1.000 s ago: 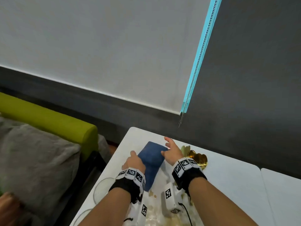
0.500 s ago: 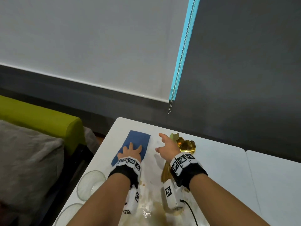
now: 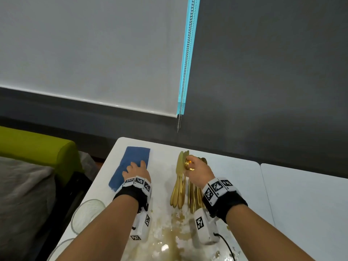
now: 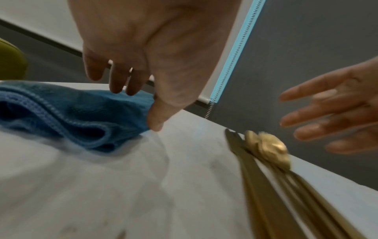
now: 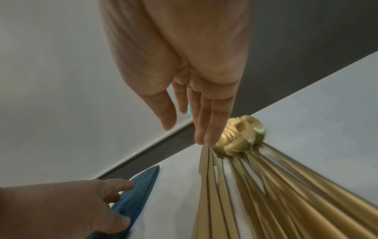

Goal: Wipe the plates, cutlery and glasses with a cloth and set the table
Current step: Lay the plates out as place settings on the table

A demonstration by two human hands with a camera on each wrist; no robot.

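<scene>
A folded blue cloth (image 3: 131, 162) lies flat near the white table's (image 3: 235, 185) far left corner. My left hand (image 3: 136, 169) rests on its near end with relaxed fingers, the thumb (image 4: 155, 122) touching the cloth's (image 4: 71, 113) edge. To the right is a fan of gold cutlery (image 3: 179, 187), knives on the left and stacked spoon bowls (image 5: 241, 132) at the far end. My right hand (image 3: 197, 170) hovers over those far ends, fingers (image 5: 202, 129) straight and holding nothing. Whether they touch the knife tips I cannot tell.
Two clear glasses (image 3: 87, 213) (image 3: 60, 249) stand at the table's left edge by my left forearm. A glossy patch with brown-gold marks (image 3: 169, 240) lies between my forearms. A green sofa back (image 3: 37, 146) is at the left, and a second table (image 3: 305, 204) adjoins at the right.
The cloth went from held up in both hands to lying flat under my left hand. My right hand let go of it and moved right over the cutlery.
</scene>
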